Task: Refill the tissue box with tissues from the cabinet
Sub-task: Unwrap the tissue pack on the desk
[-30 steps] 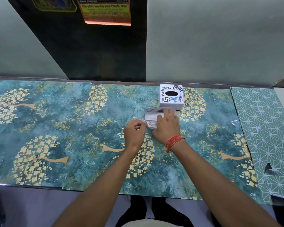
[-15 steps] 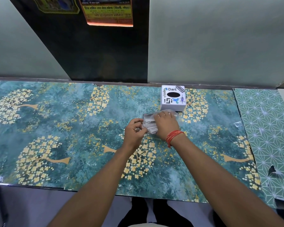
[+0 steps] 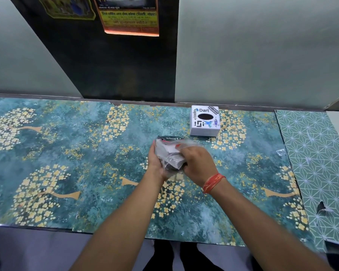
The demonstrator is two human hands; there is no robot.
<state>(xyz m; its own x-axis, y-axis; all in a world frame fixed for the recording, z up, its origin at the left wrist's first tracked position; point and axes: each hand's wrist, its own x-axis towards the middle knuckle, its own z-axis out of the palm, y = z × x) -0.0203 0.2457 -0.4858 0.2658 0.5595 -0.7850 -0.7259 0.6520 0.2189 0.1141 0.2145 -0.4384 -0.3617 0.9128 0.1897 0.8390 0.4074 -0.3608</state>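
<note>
Clear plastic wraps the tissue pack (image 3: pixel 170 151), lifted above the teal floral counter (image 3: pixel 67 153) between both hands. Left hand (image 3: pixel 157 163) cups its left side; right hand (image 3: pixel 198 163), wearing a red thread wristband (image 3: pixel 213 182), grips its right edge. Just beyond stands the white tissue box (image 3: pixel 205 121), its dark oval opening facing up.

Single head view, looking forward and steeply down over patterned counter (image 3: pixel 70 153), wall behind, forearms close.
</note>
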